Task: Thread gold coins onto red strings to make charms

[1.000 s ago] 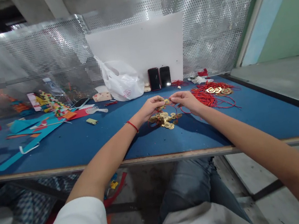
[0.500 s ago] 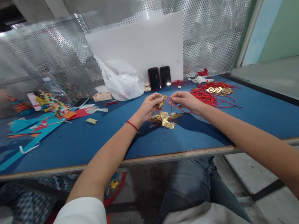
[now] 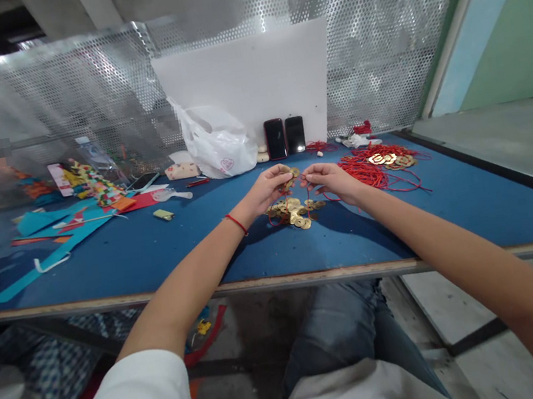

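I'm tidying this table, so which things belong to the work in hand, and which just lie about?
Seemingly in use:
gold coins in the left hand
red cord at the right hand
coin pile beneath the hands
tangled red cords, likely supply

Seemingly just lying about:
white plastic bag
two propped phones
tissue pack

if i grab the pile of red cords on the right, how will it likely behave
The red cords will probably be floppy, since thin strands curl loosely over the blue tabletop. They'd likely lift as a tangle, because many strands cross. The gold coins against the pile might shift or get dragged along.
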`<state>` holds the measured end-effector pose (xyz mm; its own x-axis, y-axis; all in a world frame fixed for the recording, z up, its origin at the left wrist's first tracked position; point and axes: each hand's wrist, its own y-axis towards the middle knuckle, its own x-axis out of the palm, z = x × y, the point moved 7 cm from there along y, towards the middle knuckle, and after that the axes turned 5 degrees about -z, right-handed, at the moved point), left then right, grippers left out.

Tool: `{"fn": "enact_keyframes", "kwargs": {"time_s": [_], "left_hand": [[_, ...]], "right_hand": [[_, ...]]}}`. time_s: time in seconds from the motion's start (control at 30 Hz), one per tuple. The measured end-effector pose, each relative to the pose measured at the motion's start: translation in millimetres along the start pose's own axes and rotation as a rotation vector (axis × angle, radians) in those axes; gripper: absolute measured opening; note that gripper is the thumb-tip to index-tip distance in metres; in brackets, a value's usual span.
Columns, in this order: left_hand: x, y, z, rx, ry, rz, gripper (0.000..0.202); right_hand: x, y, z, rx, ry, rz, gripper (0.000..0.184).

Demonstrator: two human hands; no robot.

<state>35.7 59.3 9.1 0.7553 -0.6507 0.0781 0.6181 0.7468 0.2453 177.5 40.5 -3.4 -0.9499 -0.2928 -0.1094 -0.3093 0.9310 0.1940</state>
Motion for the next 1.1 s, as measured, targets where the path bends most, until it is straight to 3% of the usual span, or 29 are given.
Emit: {"fn": "enact_keyframes", "kwargs": {"time_s": [0.5,0.73,0.87,1.1], "left_hand": [[0.5,0.9,-1.2,0.008,-0.017,-0.013,0.021],[2.3,-0.6,-6.1,-0.076,0.032,0.024,0.016],[7.4,-2.1,-9.8,-0.119,0.073,0.003,0.016],[1.7,-0.8,-10.6,-0.116,0.079,0.069,0.012]], "right_hand": [[4.0,-3.0,-7.4,-0.045,-0.027,-0.012,0.021],[18.6,-8.1,-19.6,-0.135,-0.063,-0.112,0.028],[19.8,-6.3,-19.2,-0.159,-0.136,-0.085,0.032],[9.1,-2.1,-11.0,-0.105,-0.167,0.022,0.025]]}}
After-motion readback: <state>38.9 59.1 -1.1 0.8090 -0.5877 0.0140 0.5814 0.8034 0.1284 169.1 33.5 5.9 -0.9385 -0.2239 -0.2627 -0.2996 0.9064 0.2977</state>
